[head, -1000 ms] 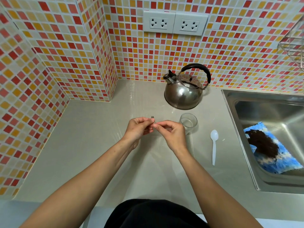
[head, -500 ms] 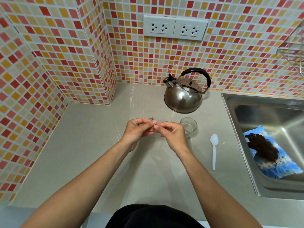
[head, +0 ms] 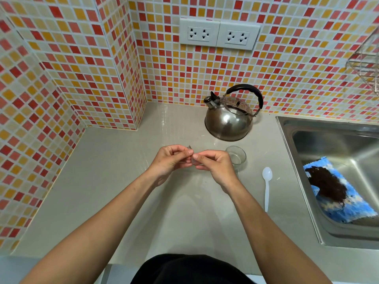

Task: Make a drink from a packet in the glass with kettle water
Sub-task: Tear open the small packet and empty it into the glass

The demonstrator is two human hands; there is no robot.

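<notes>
My left hand (head: 171, 159) and my right hand (head: 215, 165) meet over the counter, both pinching a small packet (head: 190, 148), of which only a dark corner shows above the fingers. Just right of my right hand a short clear glass (head: 236, 157) stands upright, partly hidden by my knuckles. Behind it by the tiled wall sits a steel kettle (head: 228, 121) with a black handle, spout pointing left. A white plastic spoon (head: 266, 186) lies on the counter right of the glass.
A steel sink (head: 303, 160) fills the right side, with a blue cloth (head: 340, 193) stained dark brown inside. Tiled walls enclose the beige counter (head: 114, 171) at left and back. A wire rack (head: 365, 60) hangs at upper right; two sockets (head: 219, 33) sit above the kettle.
My hands stay together on the packet with only slight finger shifts. The view has tilted a little, so everything sits lower in the frame.
</notes>
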